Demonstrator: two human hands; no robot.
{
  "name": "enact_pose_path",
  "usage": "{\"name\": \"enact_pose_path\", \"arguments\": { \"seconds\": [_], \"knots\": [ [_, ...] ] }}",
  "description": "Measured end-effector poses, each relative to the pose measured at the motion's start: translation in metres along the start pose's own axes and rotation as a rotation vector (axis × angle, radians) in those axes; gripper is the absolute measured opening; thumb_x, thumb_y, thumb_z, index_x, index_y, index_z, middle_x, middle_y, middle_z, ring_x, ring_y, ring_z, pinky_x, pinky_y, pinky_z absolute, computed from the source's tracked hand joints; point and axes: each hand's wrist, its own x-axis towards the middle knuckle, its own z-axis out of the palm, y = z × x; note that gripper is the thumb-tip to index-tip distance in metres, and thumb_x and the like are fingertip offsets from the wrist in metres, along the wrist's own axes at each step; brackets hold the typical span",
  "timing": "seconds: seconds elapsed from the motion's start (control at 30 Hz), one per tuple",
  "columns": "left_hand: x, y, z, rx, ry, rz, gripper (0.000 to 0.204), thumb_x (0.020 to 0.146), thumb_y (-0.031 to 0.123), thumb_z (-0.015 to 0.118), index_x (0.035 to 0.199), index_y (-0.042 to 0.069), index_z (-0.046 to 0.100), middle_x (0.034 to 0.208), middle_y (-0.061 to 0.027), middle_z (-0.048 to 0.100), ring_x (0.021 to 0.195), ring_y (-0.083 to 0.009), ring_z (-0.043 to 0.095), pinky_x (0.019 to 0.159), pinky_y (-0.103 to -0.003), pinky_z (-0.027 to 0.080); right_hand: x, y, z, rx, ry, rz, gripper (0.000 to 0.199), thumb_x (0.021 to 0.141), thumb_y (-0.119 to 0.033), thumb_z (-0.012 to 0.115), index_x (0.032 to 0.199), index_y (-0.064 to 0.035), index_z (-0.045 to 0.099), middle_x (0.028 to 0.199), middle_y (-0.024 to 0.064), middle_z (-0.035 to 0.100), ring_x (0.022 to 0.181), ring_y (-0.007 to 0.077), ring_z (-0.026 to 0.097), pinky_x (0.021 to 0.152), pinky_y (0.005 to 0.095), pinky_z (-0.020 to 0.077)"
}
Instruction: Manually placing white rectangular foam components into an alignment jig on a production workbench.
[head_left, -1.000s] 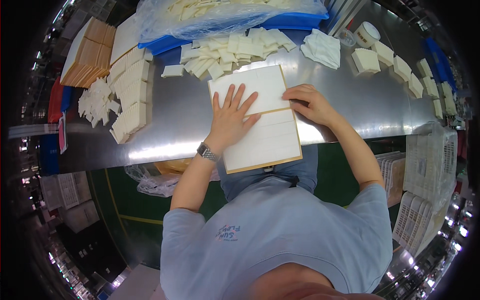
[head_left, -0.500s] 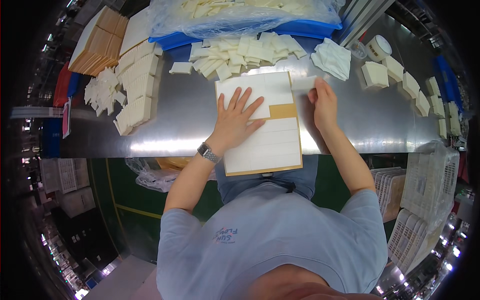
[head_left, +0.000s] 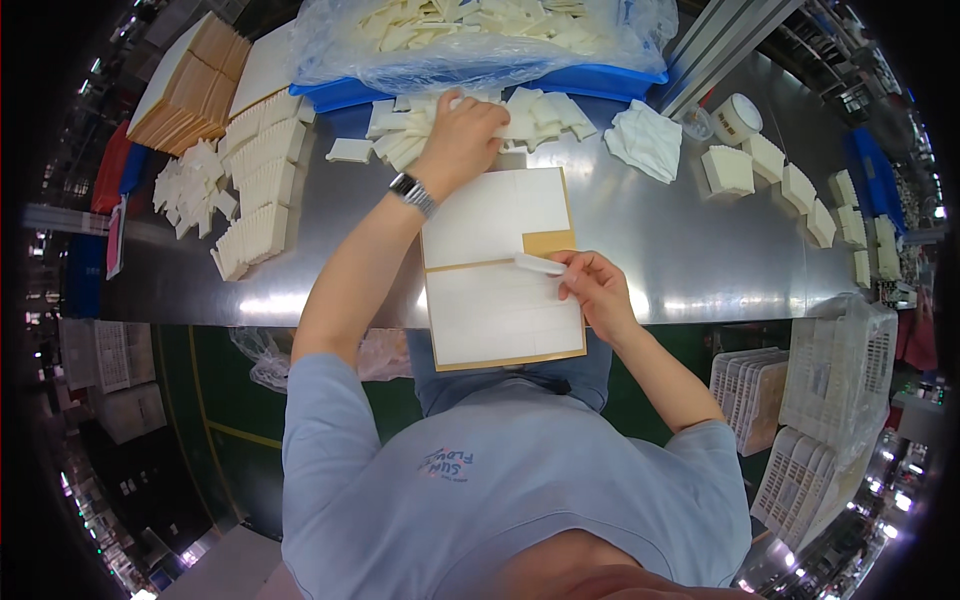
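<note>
White tile (head_left: 540, 264) in right hand (head_left: 598, 290)

Factory assembly workstation: a stainless steel bench (head_left: 690, 250) carries stacked identical white pieces (head_left: 255, 200), a blue bin (head_left: 560, 80) of bagged parts, and white plastic trays (head_left: 800, 400) alongside.
</note>
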Motion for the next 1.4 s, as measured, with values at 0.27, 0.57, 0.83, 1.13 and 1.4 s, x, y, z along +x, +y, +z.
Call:
{"name": "enact_pose_path", "arguments": {
  "seconds": [0.27, 0.57, 0.83, 1.13, 1.4],
  "knots": [
    [-0.12, 0.065, -0.039, -0.946, -0.033, -0.601, 0.018, 0.086, 0.014, 0.078, 0.103, 0.007, 0.079, 0.09, -0.0056, 0.073, 0.091, -0.0213, 0.064, 0.082, -0.033, 0.052, 0.005, -0.007, -0.005, 0.292, 0.038, -0.016, 0.008, 0.102, -0.007, 0.052, 0.108, -0.0018, 0.053, 0.124, 0.0198, 0.064, 0.12, 0.0376, 0.065, 0.097, 0.0431, 0.0586],
    [-0.17, 0.111, -0.024, -0.706, -0.031, -0.189, 0.04, 0.076, 0.01, 0.085, 0.114, 0.007, 0.073, 0.126, -0.012, 0.064, 0.124, -0.032, 0.055, 0.102, -0.04, 0.05, 0.005, -0.005, 0.0, 0.085, -0.056, -0.102, 0.017, 0.101, -0.009, 0.056, 0.117, -0.0061, 0.051, 0.122, 0.0193, 0.067, 0.122, 0.0306, 0.063, 0.104, 0.0447, 0.0524],
    [-0.176, 0.113, -0.023, -0.678, -0.055, -0.209, 0.057, 0.074, 0.009, 0.086, 0.126, 0.004, 0.061, 0.127, -0.0145, 0.063, 0.124, -0.0333, 0.057, 0.102, -0.041, 0.05, 0.005, -0.015, -0.002, 0.134, -0.087, 0.053, 0.026, 0.106, -0.02, 0.05, 0.125, -0.004, 0.051, 0.106, 0.0173, 0.066, 0.098, 0.0209, 0.064, 0.085, 0.0337, 0.0522],
    [-0.172, 0.117, -0.018, -0.742, -0.032, -0.282, 0.064, 0.074, 0.006, 0.085, 0.131, 0.003, 0.056, 0.116, -0.0121, 0.068, 0.117, -0.0306, 0.06, 0.1, -0.04, 0.051, -0.007, -0.011, 0.018, -0.341, -0.092, -0.157, 0.032, 0.091, -0.002, 0.064, 0.121, -0.0039, 0.054, 0.119, 0.0128, 0.064, 0.109, 0.0202, 0.059, 0.099, 0.0341, 0.0461],
    [-0.172, 0.116, -0.018, -0.693, -0.009, -0.234, 0.067, 0.076, 0.006, 0.084, 0.135, 0.004, 0.053, 0.116, -0.0115, 0.068, 0.116, -0.0311, 0.06, 0.1, -0.04, 0.05, -0.009, -0.01, 0.032, -1.023, -0.208, -0.46, 0.037, 0.082, 0.001, 0.071, 0.117, -0.0066, 0.059, 0.127, 0.0102, 0.066, 0.125, 0.0292, 0.05, 0.108, 0.0409, 0.0422]
  ]
}}
